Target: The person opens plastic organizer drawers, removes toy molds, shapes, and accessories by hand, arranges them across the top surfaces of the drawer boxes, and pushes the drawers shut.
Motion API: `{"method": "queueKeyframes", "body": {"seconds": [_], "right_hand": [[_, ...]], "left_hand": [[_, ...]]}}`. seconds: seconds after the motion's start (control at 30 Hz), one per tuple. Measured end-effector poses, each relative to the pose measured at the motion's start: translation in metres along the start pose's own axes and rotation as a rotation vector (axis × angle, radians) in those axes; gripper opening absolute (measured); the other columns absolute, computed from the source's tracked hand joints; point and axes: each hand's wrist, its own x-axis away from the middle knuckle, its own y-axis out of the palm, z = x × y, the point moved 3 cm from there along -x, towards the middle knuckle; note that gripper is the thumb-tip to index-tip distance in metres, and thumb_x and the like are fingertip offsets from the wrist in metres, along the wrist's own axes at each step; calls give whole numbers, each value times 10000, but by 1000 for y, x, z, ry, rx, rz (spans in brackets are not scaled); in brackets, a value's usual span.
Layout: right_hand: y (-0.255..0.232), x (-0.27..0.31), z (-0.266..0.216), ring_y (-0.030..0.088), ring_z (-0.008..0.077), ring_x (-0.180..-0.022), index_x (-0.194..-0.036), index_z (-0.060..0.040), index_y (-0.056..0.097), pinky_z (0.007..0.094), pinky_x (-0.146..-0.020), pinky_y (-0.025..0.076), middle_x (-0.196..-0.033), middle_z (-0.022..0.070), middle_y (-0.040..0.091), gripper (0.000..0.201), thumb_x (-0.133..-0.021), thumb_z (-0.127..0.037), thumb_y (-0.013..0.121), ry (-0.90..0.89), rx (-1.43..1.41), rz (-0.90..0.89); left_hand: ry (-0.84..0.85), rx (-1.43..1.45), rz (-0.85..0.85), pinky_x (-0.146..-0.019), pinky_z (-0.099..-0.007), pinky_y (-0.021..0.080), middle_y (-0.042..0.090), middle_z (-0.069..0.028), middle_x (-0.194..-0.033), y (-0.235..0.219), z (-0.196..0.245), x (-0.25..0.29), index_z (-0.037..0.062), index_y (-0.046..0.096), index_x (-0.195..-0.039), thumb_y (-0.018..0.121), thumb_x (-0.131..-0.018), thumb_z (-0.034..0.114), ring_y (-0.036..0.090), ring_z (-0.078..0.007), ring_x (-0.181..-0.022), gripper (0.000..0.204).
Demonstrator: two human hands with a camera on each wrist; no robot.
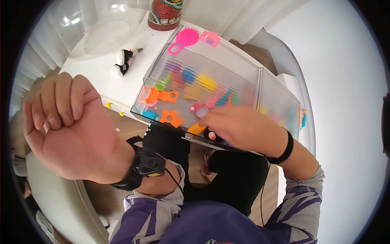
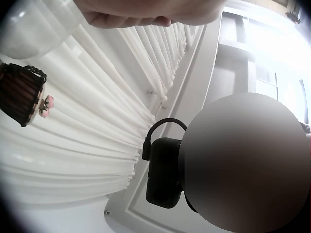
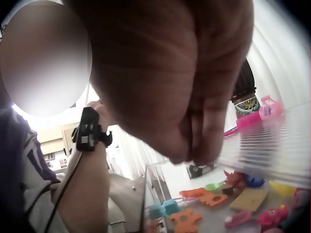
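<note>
In the head view my left hand (image 1: 73, 130) is raised at the left, palm up, its fingers loosely curled with nothing in them. My right hand (image 1: 239, 128) is blurred over the front of a clear plastic box (image 1: 260, 87), fingertips pointing down close above the toys. No object shows between its bunched fingers in the right wrist view. Near those fingertips lie a yellow-orange piece (image 1: 197, 129) and a pink toy (image 1: 196, 107). Further left in the box are an orange cut-out piece (image 1: 171, 118), a light blue piece (image 1: 150, 115) and a tan block (image 3: 249, 199).
A pink hairbrush (image 1: 187, 37) and a small pink item (image 1: 210, 38) lie on the box's far part. Black-and-white small shoes (image 1: 122, 65) stand on the white table (image 1: 89, 69), with a clear dome (image 1: 101, 28) and a patterned container (image 1: 164, 14) behind.
</note>
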Motion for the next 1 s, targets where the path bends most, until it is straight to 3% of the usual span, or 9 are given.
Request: {"method": "queueKeyframes", "body": {"seconds": [0.03,0.13,0.27,0.37,0.63,1.0], "right_hand": [[11,8,4,740,437,-1178,-1321,-61,743,504,-972,608,-1204,174,758,315,-1010,-62,787,138,-79,-229],[34,21,25,741,447,-1193,-1337,-28,692,523,-974,614,-1261,178,736,362,-990,-35,795,127,-99,-324],[40,21,28,739,450,-1179,-1344,-4,643,533,-973,628,-1315,185,707,397,-976,-5,793,62,-134,-221],[41,19,26,741,443,-1198,-1363,2,613,508,-998,637,-1328,183,691,454,-949,23,797,149,-124,-255],[55,22,33,747,416,-1210,-1288,-4,674,491,-999,647,-1347,159,710,312,-990,-47,757,1,142,-222],[55,24,34,679,404,-1350,-1342,2,657,482,-1130,594,-1380,183,701,356,-1016,-92,764,-14,22,-217]], "left_hand": [[-11,-8,-12,-617,-297,301,408,28,-695,1,0,0,162,426,-732,620,-1070,75,330,-111,-639,399],[-6,-44,-35,-618,-297,300,411,27,-701,4,-2,1,161,418,-733,617,-1070,74,328,-112,-642,401],[-5,-54,-68,-636,-298,343,420,29,-731,3,-4,1,148,459,-762,590,-1104,115,355,-112,-655,368],[-17,-65,-78,-636,-296,342,419,29,-733,3,-6,0,146,461,-766,596,-1105,108,355,-110,-655,368],[-33,-57,-82,-640,-299,337,420,31,-734,0,-7,-1,143,477,-787,611,-1102,100,361,-106,-657,345],[-32,-46,-65,-637,-301,333,417,30,-735,2,-8,0,146,468,-788,609,-1102,105,355,-111,-654,346]]}}
